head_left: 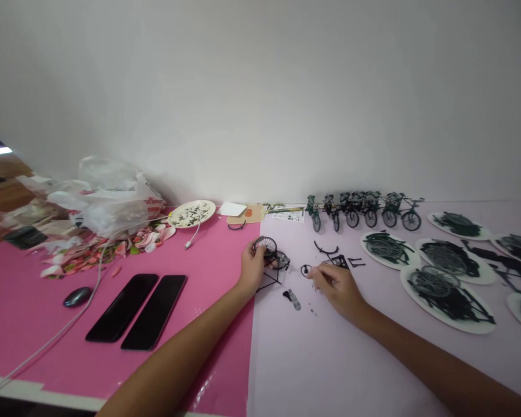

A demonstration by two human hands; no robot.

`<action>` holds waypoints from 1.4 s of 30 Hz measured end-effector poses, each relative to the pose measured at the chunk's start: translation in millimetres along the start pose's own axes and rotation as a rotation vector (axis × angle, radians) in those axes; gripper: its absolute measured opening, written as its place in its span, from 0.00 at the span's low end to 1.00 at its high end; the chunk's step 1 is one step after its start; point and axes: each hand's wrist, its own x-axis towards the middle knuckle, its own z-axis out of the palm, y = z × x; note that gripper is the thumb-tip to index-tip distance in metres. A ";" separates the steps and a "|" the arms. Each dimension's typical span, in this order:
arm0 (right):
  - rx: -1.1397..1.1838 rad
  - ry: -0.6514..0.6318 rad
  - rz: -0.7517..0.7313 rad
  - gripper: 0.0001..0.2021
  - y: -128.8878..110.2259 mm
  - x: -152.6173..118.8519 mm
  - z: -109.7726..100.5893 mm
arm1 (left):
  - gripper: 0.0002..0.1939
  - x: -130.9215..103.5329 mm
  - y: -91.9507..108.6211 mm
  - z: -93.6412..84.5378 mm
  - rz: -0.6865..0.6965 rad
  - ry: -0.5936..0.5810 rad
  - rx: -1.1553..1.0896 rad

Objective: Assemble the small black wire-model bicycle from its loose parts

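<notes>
Near the middle of the table, my left hand (253,263) is closed on a small black bicycle frame (271,278) with a spoked wheel (267,245) at its top. To the right of it, my right hand (333,285) pinches a small dark round part (305,270) just above the pale surface. Between and below the hands lie a small grey and black piece (293,299) and a few tiny bits (312,311). Behind my right hand are a curved black part (325,249) and other black parts (356,262).
Several assembled miniature bicycles (370,209) stand along the wall. White plates (488,326) of dark parts fill the right. On the left are two phones (154,313), a mouse (77,296), a white cable (96,286), plastic bags (113,202) and a plate (212,215) of small pieces.
</notes>
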 end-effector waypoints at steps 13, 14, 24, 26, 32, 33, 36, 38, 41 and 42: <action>0.017 0.015 0.014 0.25 -1.8 2.1 -1.3 | 0.23 2.4 -7.7 -12.1 0.151 -0.047 0.260; 0.006 0.006 0.006 0.25 -1.9 2.0 -1.3 | 0.20 2.4 -7.6 -12.7 0.169 -0.038 0.298; -0.064 -0.005 -0.087 0.21 1.5 -0.2 1.1 | 0.14 3.5 -14.0 -17.5 0.495 -0.013 0.818; -0.067 -0.010 -0.086 0.21 2.4 -0.4 1.6 | 0.14 5.0 -17.2 -18.4 0.486 -0.017 0.859; -0.074 -0.011 -0.081 0.21 3.1 0.9 1.2 | 0.14 3.7 -17.7 -17.4 0.472 -0.011 0.882; -0.074 -0.007 -0.081 0.21 2.8 1.2 0.9 | 0.14 2.6 -16.2 -16.8 0.482 -0.009 0.880; -0.073 0.011 -0.089 0.22 0.9 0.7 0.0 | 0.13 -3.1 -10.6 -16.0 0.570 -0.026 0.881; -0.074 0.029 -0.105 0.21 -1.6 -0.5 -0.3 | 0.12 -8.6 -6.8 -17.0 0.685 -0.067 0.896; -0.068 0.067 -0.155 0.17 -7.9 -1.3 -1.1 | 0.11 -17.4 2.6 -17.1 0.849 -0.162 0.908; -0.070 0.078 -0.182 0.16 -10.9 -0.7 -2.0 | 0.11 -19.6 8.3 -15.3 0.885 -0.214 0.911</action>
